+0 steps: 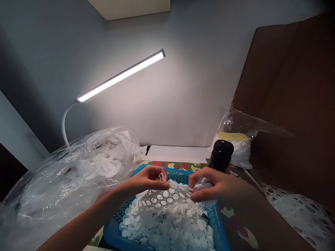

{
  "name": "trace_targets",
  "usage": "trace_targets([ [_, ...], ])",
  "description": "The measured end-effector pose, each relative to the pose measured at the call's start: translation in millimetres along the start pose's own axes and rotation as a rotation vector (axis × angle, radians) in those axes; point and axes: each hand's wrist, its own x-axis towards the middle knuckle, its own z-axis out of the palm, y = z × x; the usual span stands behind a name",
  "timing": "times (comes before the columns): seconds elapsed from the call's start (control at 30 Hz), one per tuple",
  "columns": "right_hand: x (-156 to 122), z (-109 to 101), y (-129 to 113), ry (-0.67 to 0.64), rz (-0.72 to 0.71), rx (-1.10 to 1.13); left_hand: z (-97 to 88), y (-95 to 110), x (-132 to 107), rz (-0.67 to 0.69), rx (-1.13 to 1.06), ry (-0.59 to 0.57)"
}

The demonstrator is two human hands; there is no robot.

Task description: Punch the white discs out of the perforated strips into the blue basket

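Observation:
Over a blue basket (pixel 108 232), a thin sheet with rows of white round discs (pixel 167 197) hangs between my two hands. My left hand (pixel 151 178) is closed, its thumb and fingers pinching the sheet's upper edge at the left. My right hand (pixel 211 184) is closed too, around a crumpled, whitish part of the sheet at the right. Loose white discs (pixel 167 230) fill the basket beneath the sheet. A small dark object (pixel 205 217) shows among them at the right, too little visible to name.
A large clear plastic bag (pixel 78 174) of white pieces lies left. A lit lamp (pixel 121 75) hangs above. Behind my right hand stand a black object (pixel 221 155) and a clear bag (pixel 240 151). Perforated white sheets (pixel 295 212) lie right, by brown cardboard (pixel 293 104). Camouflage cloth (pixel 243 230) lies underneath.

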Motion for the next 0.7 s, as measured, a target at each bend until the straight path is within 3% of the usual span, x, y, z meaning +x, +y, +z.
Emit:
trace_targets([
  [0.13,5.5,13.4,-1.6,0.107,-0.07,0.001,7.1,10.8,-0.9,0.263,0.403,0.106],
  [0.23,10.5,22.2,-4.7,0.208,-0.186,-0.046,7.8,15.9,-4.1,0.326,0.502,0.168],
  [0.43,24.1,32.3,4.1,0.402,-0.249,0.092,2.1,15.1,-4.1,0.287,0.508,0.208],
  [0.57,34.1,42.6,13.5,0.504,-0.159,0.163,-0.8,11.5,-1.2,0.225,0.572,0.313],
  [0.7,43.0,56.8,21.0,0.567,-0.03,0.318,-6.7,5.0,0.3,0.233,0.497,0.29],
])
